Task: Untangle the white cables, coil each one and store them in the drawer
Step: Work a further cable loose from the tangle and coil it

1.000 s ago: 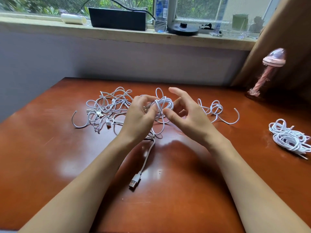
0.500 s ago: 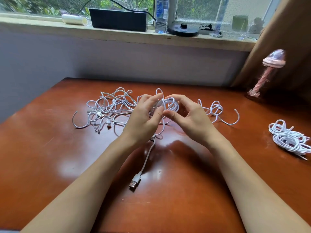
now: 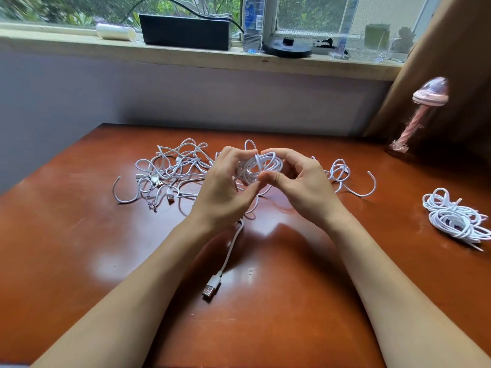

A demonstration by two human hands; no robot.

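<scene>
A small coil of white cable is held up between both hands above the table's middle. My left hand grips its left side with curled fingers, and my right hand curls round its right side, thumb tip against the loops. The coil's free end hangs down to a USB plug lying on the table. A tangle of white cables lies behind and left of my left hand. More loose loops lie behind my right hand. The drawer is out of view.
A finished white coil lies near the right edge of the red-brown table. A pink ornament stands at the back right by a brown curtain. The windowsill holds a black box, a bottle and a round black base.
My right hand, with fingers spread a second ago, has closed round the right side of the coil. Both hands have come together on it and the loops are more bunched.
</scene>
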